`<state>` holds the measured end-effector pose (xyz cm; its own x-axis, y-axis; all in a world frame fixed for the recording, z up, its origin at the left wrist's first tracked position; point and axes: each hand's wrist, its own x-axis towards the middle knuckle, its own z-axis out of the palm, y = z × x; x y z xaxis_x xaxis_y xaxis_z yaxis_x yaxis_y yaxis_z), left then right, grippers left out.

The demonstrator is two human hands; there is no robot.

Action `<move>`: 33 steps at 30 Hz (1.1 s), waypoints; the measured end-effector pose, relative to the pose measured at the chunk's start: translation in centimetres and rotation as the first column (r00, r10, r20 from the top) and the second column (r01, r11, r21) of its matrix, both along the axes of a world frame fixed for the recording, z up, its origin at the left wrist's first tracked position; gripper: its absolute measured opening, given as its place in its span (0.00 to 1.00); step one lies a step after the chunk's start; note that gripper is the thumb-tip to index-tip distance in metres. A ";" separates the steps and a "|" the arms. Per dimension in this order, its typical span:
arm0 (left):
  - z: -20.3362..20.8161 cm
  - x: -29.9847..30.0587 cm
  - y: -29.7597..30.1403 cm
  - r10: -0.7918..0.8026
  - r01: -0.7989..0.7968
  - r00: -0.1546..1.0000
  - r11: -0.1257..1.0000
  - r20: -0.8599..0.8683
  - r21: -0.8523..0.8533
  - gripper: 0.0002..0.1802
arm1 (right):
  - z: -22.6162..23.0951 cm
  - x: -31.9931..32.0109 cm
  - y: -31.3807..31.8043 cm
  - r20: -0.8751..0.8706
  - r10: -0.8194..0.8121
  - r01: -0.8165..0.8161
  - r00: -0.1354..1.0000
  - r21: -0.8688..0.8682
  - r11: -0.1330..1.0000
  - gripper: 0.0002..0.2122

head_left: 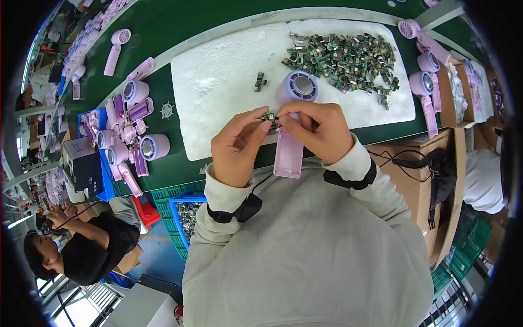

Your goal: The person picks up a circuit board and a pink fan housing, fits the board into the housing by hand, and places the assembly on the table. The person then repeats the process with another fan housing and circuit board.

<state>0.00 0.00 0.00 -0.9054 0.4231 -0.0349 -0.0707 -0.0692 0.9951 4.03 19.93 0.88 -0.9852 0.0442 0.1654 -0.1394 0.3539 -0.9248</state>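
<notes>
By the grip of the left hand (237,144), a small green circuit board (267,116) is clamped between thumb and fingers, held just above the near part of a white foam sheet (204,103). The fingertips of the right hand (322,128) are brought close together just beside that board (whether anything is pinched between them cannot be told, the spot being too small). Beneath the right hand a light purple handheld fan (289,155) is partly covered, its round head pointed away from the body and its handle toward it. Both wrists are circled by black bands (357,175).

Farther out on the sheet, a couple of stray boards (260,82) are seen to the left of the fan head, and a large heap of similar boards (343,60) is spread beyond it to the right. The sheet is carried by a green table (158,71). On its left side a cluster of purple fan parts (131,117) is gathered beside a blue tray (107,174), with a grey toothed ring (167,110) placed near them. More fans (422,83) are lined along the right edge, near a cardboard box (448,101). Below the table at left, a blue-rimmed bin (175,218) is filled with small parts, and a dark-shirted person (98,245) is seen beyond.
</notes>
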 end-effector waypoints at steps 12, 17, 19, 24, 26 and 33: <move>0.0 -0.2 -0.3 -0.056 -0.022 0.927 0.979 -0.371 -0.203 0.15 | -0.4 0.2 0.2 0.001 0.012 -0.012 1.000 -0.003 1.000 0.06; -0.5 -0.8 -1.0 -0.143 0.113 0.963 0.984 -0.230 -0.138 0.15 | -0.4 0.2 0.6 0.014 0.074 -0.074 0.997 0.003 0.997 0.06; -1.0 -1.0 -1.1 -0.172 0.175 0.982 0.984 -0.080 0.035 0.15 | -0.4 0.3 0.8 0.066 0.076 -0.072 0.995 -0.068 0.995 0.07; -2.4 -1.2 -1.3 -0.291 0.257 0.947 0.941 0.139 0.220 0.15 | -1.0 0.6 1.5 0.108 0.135 -0.114 0.985 -0.183 0.976 0.07; -2.8 -1.4 -1.3 -0.331 0.282 0.932 0.919 0.150 0.275 0.15 | -1.0 0.7 1.6 0.128 0.153 -0.128 0.980 -0.185 0.974 0.07; -3.3 -1.0 -1.2 -0.311 0.287 0.947 0.931 0.079 0.225 0.15 | -1.0 0.6 1.5 0.135 0.145 -0.126 0.980 -0.138 0.982 0.07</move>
<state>-0.97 -1.19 -3.31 -0.7309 0.6824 -0.0106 -0.2298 -0.2315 0.9453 4.65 21.38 -0.16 -0.9965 -0.0800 0.0228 -0.0398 0.2181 -0.9751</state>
